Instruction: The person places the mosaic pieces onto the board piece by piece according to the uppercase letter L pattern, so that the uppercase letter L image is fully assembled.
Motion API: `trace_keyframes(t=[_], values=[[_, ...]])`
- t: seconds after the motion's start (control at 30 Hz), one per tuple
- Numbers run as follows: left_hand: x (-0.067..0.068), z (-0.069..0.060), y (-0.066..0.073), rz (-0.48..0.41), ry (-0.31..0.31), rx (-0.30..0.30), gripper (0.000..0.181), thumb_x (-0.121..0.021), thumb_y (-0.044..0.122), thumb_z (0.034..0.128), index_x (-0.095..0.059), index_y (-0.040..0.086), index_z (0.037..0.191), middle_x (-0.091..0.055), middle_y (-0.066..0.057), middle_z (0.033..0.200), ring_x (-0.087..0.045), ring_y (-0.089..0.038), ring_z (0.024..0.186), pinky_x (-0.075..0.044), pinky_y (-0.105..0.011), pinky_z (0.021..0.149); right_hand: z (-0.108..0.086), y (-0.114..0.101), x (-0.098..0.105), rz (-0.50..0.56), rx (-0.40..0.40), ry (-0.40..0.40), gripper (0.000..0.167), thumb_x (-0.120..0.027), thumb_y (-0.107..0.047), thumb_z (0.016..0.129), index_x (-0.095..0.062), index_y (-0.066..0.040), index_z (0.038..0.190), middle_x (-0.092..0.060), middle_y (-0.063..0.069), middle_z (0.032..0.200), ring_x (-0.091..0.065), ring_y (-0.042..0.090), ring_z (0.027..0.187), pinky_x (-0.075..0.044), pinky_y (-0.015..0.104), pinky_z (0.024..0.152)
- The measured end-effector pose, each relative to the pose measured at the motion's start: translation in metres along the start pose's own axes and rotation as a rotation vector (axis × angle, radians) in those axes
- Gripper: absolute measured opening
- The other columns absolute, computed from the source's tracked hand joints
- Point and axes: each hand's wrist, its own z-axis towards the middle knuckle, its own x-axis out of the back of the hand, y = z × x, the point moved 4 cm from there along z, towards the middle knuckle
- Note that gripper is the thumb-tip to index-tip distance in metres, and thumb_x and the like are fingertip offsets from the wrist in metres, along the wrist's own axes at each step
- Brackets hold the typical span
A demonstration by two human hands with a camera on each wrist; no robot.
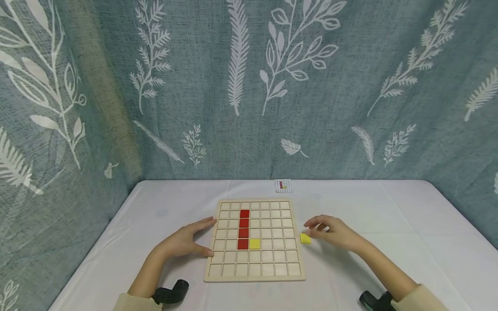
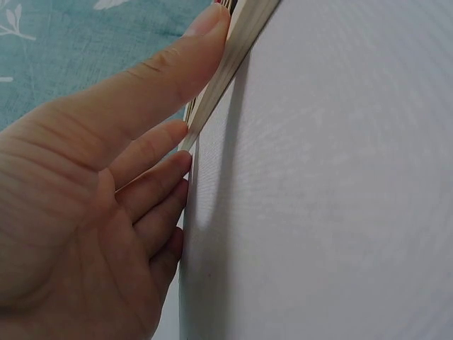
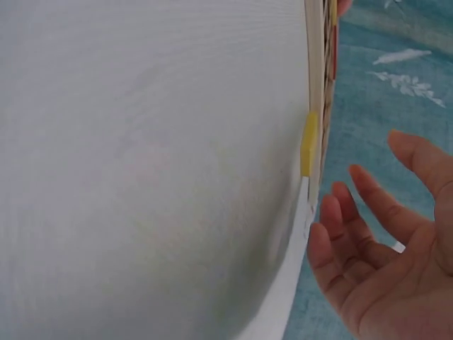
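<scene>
A wooden grid board [image 1: 254,279] lies flat on the table, holding a vertical column of several red tiles [image 1: 243,233]. Beside the lowest red one, to its right, a yellow tile [image 1: 254,244] sits in its own cell. My left hand [image 1: 183,241] rests at the board's left edge, thumb on the rim and fingers spread. Just off the right edge lies a loose yellow tile [image 1: 305,239], also seen edge-on in the right wrist view. My right hand [image 1: 337,233] hovers by this loose tile with fingers slightly bent; the right wrist view shows a gap between them.
Behind the board, near the table's far edge, lies a small printed card [image 1: 283,185] with a red and yellow grid pattern. White cloth covers the table [image 1: 389,216]. A blue-green leaf-patterned curtain [image 1: 249,142] hangs behind and at the sides.
</scene>
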Motion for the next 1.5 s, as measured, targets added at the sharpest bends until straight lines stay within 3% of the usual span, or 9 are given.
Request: trace_keyframes(t=[0.2,0.4,0.83,1.23,1.5], values=[[-0.001,0.002,-0.004,-0.01,0.002,0.003,0.093,-0.083,0.032,0.065,-0.037,0.004,0.141,-0.027,-0.021,0.148,-0.021,-0.044,0.135,-0.024,-0.06,0.105,0.002,-0.001,-0.003,-0.041,0.024,-0.011,0.036,-0.068,-0.024,0.083,-0.062,-0.001,0.11,-0.06,0.008,0.101,-0.051,0.009,0.08,-0.044,0.022,0.061],[-0.001,0.002,-0.004,-0.001,0.004,-0.004,0.093,-0.083,0.033,0.0647,-0.038,0.004,0.14,-0.027,-0.022,0.148,-0.021,-0.045,0.135,-0.024,-0.06,0.104,0.003,-0.002,-0.006,-0.082,0.056,-0.037,0.04,-0.073,-0.025,0.079,-0.063,0.0,0.108,-0.061,0.006,0.098,-0.05,0.01,0.077,-0.045,0.021,0.063],[-0.001,0.001,-0.002,0.003,0.01,0.015,0.09,-0.082,0.032,0.0665,-0.038,0.006,0.141,-0.028,-0.021,0.148,-0.021,-0.044,0.135,-0.024,-0.06,0.104,0.008,-0.006,-0.013,-0.215,0.079,-0.08,0.023,-0.075,-0.017,0.076,-0.065,-0.007,0.094,-0.06,-0.003,0.085,-0.05,0.007,0.071,-0.045,0.021,0.062],[-0.001,0.001,-0.001,0.008,0.011,0.023,0.089,-0.082,0.031,0.0664,-0.039,0.006,0.14,-0.029,-0.021,0.147,-0.022,-0.044,0.134,-0.025,-0.061,0.104,0.004,-0.004,-0.012,-0.207,0.084,-0.112,0.022,-0.075,-0.017,0.076,-0.065,-0.009,0.093,-0.06,-0.004,0.085,-0.049,0.006,0.07,-0.044,0.021,0.061],[-0.001,0.002,-0.002,0.009,0.018,0.015,0.089,-0.082,0.03,0.0662,-0.039,0.004,0.14,-0.029,-0.022,0.147,-0.023,-0.045,0.134,-0.025,-0.06,0.104,0.002,-0.003,-0.009,-0.192,0.057,-0.079,0.026,-0.077,-0.022,0.074,-0.064,-0.01,0.093,-0.058,-0.004,0.083,-0.047,0.006,0.069,-0.043,0.021,0.059]])
